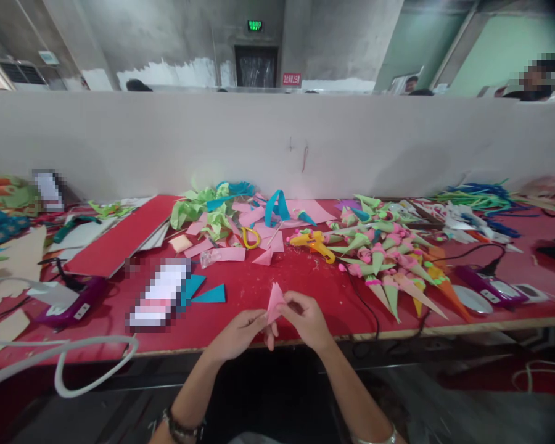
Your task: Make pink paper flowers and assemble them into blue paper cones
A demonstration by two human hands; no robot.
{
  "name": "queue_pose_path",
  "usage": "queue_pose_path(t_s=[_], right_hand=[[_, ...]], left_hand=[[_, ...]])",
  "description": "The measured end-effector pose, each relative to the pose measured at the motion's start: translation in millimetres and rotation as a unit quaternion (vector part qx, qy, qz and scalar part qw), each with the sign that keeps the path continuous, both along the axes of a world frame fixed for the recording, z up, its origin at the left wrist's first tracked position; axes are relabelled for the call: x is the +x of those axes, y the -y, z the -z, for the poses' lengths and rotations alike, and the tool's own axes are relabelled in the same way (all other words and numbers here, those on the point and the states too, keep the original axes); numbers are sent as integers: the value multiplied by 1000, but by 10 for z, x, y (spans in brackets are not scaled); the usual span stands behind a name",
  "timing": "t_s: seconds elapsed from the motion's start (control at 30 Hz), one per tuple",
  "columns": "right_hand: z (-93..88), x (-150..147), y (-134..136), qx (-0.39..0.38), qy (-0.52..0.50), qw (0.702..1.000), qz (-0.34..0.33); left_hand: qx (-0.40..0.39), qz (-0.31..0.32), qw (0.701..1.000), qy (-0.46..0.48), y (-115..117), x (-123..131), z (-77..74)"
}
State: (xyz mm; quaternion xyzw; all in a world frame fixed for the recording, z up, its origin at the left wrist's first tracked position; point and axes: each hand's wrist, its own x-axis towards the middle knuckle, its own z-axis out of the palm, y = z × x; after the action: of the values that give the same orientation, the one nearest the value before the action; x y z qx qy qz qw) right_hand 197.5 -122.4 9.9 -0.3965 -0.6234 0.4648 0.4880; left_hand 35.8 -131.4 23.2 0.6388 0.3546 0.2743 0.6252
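Note:
Both my hands hold one small piece of folded pink paper [275, 302] above the front edge of the red table. My left hand [243, 333] pinches its lower left side. On the right side, the fingers of my right hand [305, 314] are closed on the same paper. Its pointed tip faces away from me. Just beyond lies another folded pink piece [263, 256], near yellow-handled scissors [250, 237]. A yellow glue gun [313, 244] rests to the right of these. Blue paper pieces [210, 295] lie left of my hands.
A phone [161, 293] lies at the left, near a purple power strip [76, 302] with white cables. Several paper cones [388, 259] are heaped at the right, beside another purple power strip [490, 287]. Green crumpled paper [203, 213] lies behind. A white partition [203, 142] borders the table's back.

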Motion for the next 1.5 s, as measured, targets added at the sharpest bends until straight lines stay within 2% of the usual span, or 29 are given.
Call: queue_pose_path(t_s=[0.1, 0.2, 0.37, 0.47, 0.67, 0.77, 0.87, 1.07, 1.17, 1.23, 1.37, 1.5], right_hand=[[44, -55, 20, -45, -43, 998, 19], [67, -77, 36, -51, -54, 997, 21], [53, -82, 55, -9, -5, 999, 52], [35, -86, 66, 7, 21, 997, 71], [54, -116, 69, -7, -13, 998, 66], [54, -128, 69, -42, -38, 998, 27], [26, -121, 82, -41, 8, 999, -8], [0, -96, 116, 5, 124, 991, 49], [21, -99, 124, 19, 151, 987, 50], [27, -100, 127, 30, 167, 985, 34], [-19, -90, 135, 38, 177, 983, -11], [-77, -86, 151, 34, 174, 982, -66]], left_hand=[[6, 13, 1000, -8, 8, -4, -10], [-8, 0, 1000, -4, 19, 18, 8], [22, -118, 992, -49, 44, 133, 94], [33, -153, 984, -79, 62, 198, 138], [17, -112, 993, -32, 105, 198, 125], [32, -118, 992, -41, 116, 167, 111], [40, -110, 992, -43, 124, 152, 118], [32, -107, 993, -42, 130, 141, 159], [22, -86, 994, -67, 120, 112, 154], [53, -109, 989, -86, 115, 101, 144], [162, -202, 961, -103, 115, 122, 154], [174, -242, 950, -98, 119, 145, 189]])
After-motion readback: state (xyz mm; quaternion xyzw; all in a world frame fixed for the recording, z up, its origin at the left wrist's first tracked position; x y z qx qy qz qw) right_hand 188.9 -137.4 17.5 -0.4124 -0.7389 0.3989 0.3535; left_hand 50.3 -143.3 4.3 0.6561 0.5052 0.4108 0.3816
